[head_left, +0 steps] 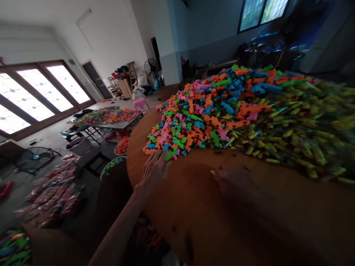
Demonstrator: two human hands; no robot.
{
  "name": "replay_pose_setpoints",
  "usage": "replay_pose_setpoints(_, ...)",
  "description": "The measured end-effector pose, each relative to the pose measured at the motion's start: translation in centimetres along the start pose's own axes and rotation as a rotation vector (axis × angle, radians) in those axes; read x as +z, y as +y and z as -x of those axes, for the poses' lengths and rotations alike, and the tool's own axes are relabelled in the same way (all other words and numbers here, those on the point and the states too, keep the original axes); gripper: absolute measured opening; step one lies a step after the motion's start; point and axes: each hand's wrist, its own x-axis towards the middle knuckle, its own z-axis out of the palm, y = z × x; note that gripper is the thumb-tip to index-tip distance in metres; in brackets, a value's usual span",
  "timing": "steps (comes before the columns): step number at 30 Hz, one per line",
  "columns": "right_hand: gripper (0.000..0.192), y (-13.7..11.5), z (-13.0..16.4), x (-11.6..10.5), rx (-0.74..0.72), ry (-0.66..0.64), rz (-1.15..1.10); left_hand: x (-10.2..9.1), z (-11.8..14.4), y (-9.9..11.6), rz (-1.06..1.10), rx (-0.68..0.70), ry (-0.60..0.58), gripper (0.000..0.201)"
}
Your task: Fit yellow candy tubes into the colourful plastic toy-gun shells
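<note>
your left hand (154,170) lies flat, fingers spread, touching the toy-piece pile (199,114); right hand (235,181) rests loose on the table (194,214), grip unclear.

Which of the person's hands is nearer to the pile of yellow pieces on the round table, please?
Right. The right hand lies flat just below the yellow pile; the left hand rests farther off, its fingers at the edge of the multicoloured pile.
</note>
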Motion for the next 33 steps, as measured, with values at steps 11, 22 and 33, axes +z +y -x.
replay_pose_setpoints(11,0.023,0.8,4.6,0.5,-0.038,0.152,-0.252,2.1,-2.8,0.5,-0.049,-0.071,-0.005,0.041)
replay_pose_setpoints(22,0.024,0.8,5.4,1.4,-0.056,0.226,-0.290,4.2,-0.3,9.6,0.665,-0.151,-0.088,0.028)
replay_pose_setpoints(33,0.029,-0.1,5.4,0.3,-0.038,0.115,-0.106,3.4,0.8,10.9,0.017,-0.012,-0.155,0.032)
